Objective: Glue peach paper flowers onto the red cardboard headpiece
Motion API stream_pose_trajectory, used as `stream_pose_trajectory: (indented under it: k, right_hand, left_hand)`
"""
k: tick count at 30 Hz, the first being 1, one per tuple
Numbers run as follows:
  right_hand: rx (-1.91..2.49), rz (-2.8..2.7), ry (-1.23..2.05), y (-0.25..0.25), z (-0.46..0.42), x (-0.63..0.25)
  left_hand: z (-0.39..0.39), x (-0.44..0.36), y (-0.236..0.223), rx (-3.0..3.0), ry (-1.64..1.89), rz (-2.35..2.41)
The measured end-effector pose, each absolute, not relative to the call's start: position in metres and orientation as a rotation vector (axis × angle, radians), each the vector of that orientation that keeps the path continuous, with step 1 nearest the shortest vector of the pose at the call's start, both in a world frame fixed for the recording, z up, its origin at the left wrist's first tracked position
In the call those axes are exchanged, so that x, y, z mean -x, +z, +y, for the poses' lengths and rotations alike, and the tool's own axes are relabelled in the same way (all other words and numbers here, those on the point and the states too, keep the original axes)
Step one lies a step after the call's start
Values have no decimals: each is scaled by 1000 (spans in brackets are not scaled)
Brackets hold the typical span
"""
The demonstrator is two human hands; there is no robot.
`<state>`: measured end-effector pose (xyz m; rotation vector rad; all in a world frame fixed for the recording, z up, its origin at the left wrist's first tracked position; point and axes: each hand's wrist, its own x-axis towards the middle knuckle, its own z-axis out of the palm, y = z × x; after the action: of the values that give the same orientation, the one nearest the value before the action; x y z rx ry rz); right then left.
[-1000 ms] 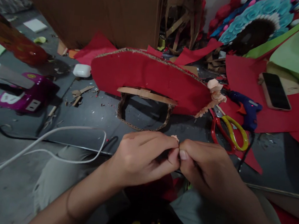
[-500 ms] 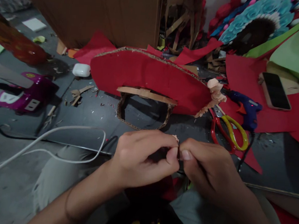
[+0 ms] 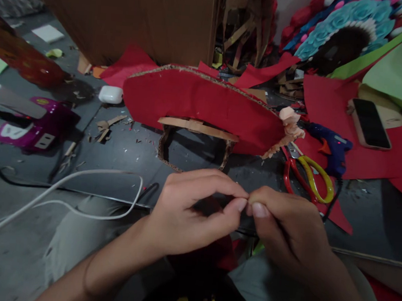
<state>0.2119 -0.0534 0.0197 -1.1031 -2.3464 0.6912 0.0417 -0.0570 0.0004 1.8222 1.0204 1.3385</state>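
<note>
My left hand (image 3: 196, 210) and my right hand (image 3: 290, 225) are meeting at the fingertips, each closing in a pinch of thumb and forefinger. Whether something small is sitting between the tips, I cannot tell, because the fingers are covering it. For such fine work, I think I should be pressing only lightly, with both hands moving little, so that a thin piece is not tearing.

Just beyond my left hand, the red board (image 3: 198, 94) is lying on the table (image 3: 372, 229), with the cardboard ring (image 3: 161, 149) joining its near side. The peach frill (image 3: 289, 122) is running along its right end. To the right, the scissors (image 3: 318, 185) are resting beside the glue gun (image 3: 336, 154). A small light is showing on the gun, so I am judging its nozzle perhaps hot, and better not touched.
</note>
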Motion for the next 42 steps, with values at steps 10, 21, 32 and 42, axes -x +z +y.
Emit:
stream_pose_trajectory:
  k: [10,21,32,42]
  right_hand:
    - [1098,-2388,660,19,-52,-210]
    - [1089,-2440,622,14,-51,-209]
    - [1098,-2443,643,14,-51,-208]
    - [1130,-2373,698,18,-52,-209]
  left_hand:
    - [-57,-42,1,-1898,1291,1087]
    - [-58,-41,3,-2099,1215,1181]
    - [-59,-41,3,-2188,1182,1210]
    - [-59,-43,2,-1945,1305,1210]
